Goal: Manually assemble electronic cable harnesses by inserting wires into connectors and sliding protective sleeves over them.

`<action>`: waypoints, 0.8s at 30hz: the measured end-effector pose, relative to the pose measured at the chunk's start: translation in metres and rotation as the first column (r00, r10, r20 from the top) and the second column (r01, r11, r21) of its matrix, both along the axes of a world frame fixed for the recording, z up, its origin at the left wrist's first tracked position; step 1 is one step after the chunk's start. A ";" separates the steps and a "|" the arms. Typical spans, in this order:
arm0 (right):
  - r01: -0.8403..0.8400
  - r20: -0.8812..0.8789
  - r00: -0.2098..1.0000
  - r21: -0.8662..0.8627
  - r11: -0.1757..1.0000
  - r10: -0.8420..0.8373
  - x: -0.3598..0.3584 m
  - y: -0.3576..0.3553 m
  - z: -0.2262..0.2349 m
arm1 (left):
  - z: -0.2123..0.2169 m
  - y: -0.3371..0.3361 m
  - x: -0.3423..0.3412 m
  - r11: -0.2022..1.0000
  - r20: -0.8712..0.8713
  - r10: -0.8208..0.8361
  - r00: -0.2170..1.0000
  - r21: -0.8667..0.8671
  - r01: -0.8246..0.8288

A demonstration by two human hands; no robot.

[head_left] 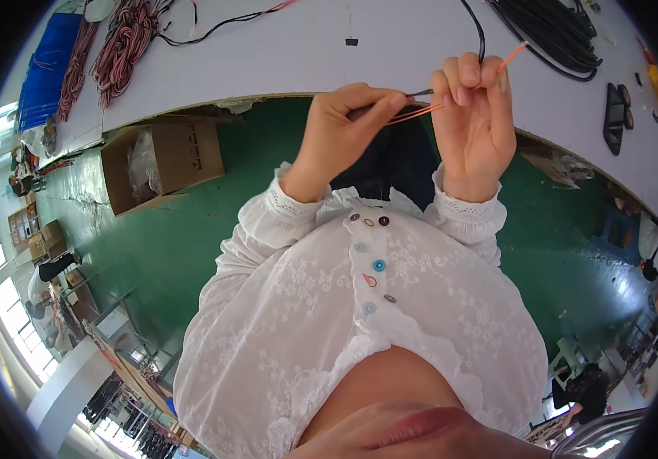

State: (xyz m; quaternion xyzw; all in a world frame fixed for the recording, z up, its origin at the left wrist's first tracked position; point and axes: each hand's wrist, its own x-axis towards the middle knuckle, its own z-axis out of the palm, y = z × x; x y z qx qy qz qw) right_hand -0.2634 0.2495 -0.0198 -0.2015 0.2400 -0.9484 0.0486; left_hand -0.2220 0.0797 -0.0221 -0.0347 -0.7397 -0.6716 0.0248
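While our left hand [348,118] pinches a dark wire [422,92] between thumb and fingertips, our right hand [483,115] is closed just beside it on a black cable [481,37] that runs in from across the counter [267,65]. Orange wires [417,114] stretch between our hands, near the counter's edge; we cannot tell whether the left fingers grip them too. Past our right fingers an orange strand [511,59] pokes out, its tip near a dark coil [555,30]. Farther left we see a small black connector [352,42], bundles of red and black wire [126,50], and a cardboard box [187,153] below.
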 end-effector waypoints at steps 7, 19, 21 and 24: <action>0.023 0.165 0.986 -0.176 0.984 0.007 -0.006 0.013 -0.008 | -0.009 -0.021 0.028 0.981 -0.017 0.000 1.000 -0.194 -0.004; -0.006 0.447 0.887 -0.246 0.969 0.118 -0.010 0.028 -0.040 | -0.058 -0.043 0.119 0.775 -0.253 -0.078 0.964 -0.623 -0.100; -0.049 0.456 0.875 -0.247 0.968 0.161 -0.005 0.024 -0.044 | -0.055 -0.045 0.131 0.774 -0.199 -0.066 0.978 -0.629 -0.076; -0.050 0.470 0.866 -0.255 0.966 0.169 -0.007 0.023 -0.046 | -0.060 -0.056 0.149 0.756 -0.109 -0.055 0.993 -0.654 -0.030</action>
